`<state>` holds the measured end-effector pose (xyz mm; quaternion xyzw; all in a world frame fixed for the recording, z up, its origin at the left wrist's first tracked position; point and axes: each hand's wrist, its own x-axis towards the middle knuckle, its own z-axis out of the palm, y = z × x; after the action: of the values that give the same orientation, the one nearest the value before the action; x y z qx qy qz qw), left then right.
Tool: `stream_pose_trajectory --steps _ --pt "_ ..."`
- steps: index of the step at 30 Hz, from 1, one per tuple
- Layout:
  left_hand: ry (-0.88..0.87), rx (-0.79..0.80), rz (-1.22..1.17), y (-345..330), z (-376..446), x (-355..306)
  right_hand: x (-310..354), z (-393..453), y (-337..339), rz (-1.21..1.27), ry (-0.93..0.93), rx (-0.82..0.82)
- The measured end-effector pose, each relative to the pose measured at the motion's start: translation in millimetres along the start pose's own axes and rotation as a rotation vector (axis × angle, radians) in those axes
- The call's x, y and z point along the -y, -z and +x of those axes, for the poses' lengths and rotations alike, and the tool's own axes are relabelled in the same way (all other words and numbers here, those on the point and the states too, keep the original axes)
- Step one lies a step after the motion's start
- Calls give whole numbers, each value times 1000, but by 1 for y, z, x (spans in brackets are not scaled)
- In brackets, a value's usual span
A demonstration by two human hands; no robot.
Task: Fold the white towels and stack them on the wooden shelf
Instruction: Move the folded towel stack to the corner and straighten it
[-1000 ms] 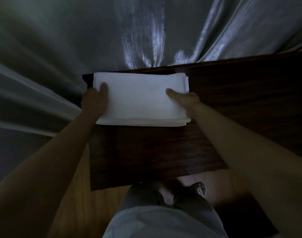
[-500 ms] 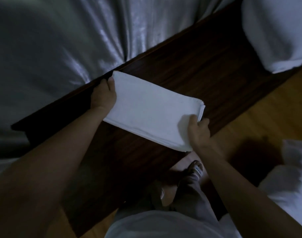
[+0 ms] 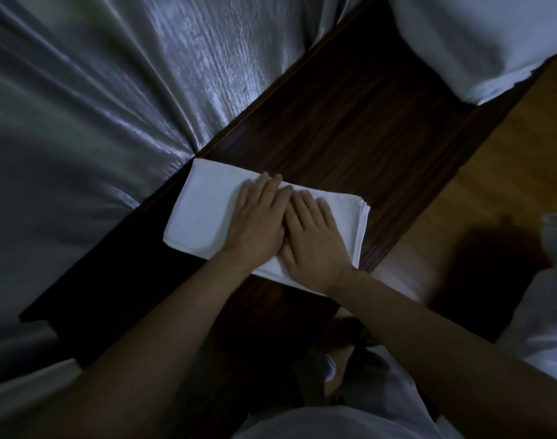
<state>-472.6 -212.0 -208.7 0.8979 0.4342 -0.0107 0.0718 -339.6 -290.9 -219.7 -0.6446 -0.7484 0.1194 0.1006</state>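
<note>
White folded towel (image 3: 204, 217) lies on the wooden shelf (image 3: 350, 128) under my left hand (image 3: 259, 221) and right hand (image 3: 313, 239) — both flat, fingers straight, pressing — so I judge one stacked, more white cloth (image 3: 479, 42) left.

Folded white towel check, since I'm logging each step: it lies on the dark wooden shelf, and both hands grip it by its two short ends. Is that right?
Not quite. The folded white towel does lie on the dark wooden shelf, but the head view shows the left hand and right hand lying flat, side by side, on its top, fingers straight, not gripping its ends.
</note>
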Motion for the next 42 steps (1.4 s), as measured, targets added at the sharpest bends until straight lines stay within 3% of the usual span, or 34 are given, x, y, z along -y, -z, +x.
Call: stream_pose_trajectory --steps 5,11,14,16,18,22,24,28,31,35,39,42 --pt "175 91 -22 -11 5 46 -19 -13 -15 -58 -39 -80" --pt "-18 109 -99 -7 3 100 -36 -43 -10 -62 -88 -111" --pt "-27 42 -130 -5 -3 118 -51 -56 -2 30 -77 -175" --pt "38 -53 -196 -5 -12 125 -62 -66 4 139 -167 -305" --pt "159 -118 -312 -5 -23 129 -66 -71 10 316 -385 -403" --pt "509 -175 -590 1 -35 136 -58 -56 20 924 -936 -244" --pt "596 -162 -636 6 -36 142 -56 -44 23 1043 -1065 -149" --pt "724 -85 -618 13 -29 150 -45 -23 28 937 -1208 68" --pt "817 -21 -597 19 -19 149 -44 -15 26 943 -1245 133" --pt "862 181 -698 29 -15 139 -48 -20 20 1036 -1271 109" --pt "960 238 -913 33 -11 133 -47 -23 11 1219 -1340 -7" --pt "1020 336 -1012 34 -6 134 -48 -22 12 1366 -1334 12"
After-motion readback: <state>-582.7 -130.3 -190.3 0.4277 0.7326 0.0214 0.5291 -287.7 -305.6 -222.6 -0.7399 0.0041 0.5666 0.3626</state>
